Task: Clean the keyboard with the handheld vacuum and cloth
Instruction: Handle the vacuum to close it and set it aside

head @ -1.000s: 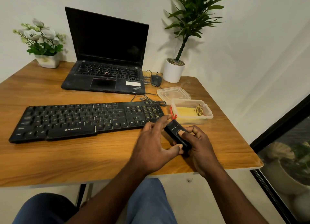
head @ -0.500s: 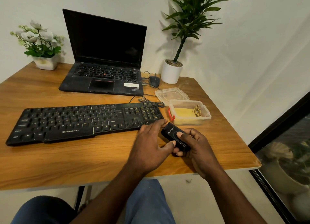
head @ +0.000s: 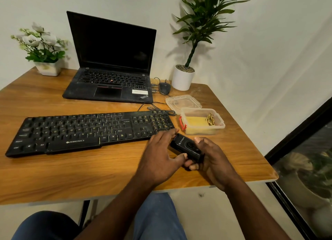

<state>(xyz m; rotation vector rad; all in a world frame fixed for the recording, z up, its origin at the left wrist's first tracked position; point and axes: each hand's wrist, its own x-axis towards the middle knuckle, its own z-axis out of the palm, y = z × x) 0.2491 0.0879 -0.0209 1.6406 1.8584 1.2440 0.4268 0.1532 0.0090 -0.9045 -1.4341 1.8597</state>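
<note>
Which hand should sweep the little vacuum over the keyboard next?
Probably the right hand. Its fingers wrap round the vacuum and its thumb sits by the button, so it can steer alone. The left hand only pinches the front end, beside the keyboard.

The right hand (head: 213, 159) has slid its thumb off the handheld vacuum (head: 180, 144) button.

An open black laptop (head: 111, 72) sits upper middle on the wooden bench (head: 71, 171). White flowers in a small pot (head: 47, 67) stand upper left. A tall plant in a white pot (head: 182, 78) stands upper right, with a black mouse (head: 164, 88) just beside it.
</note>
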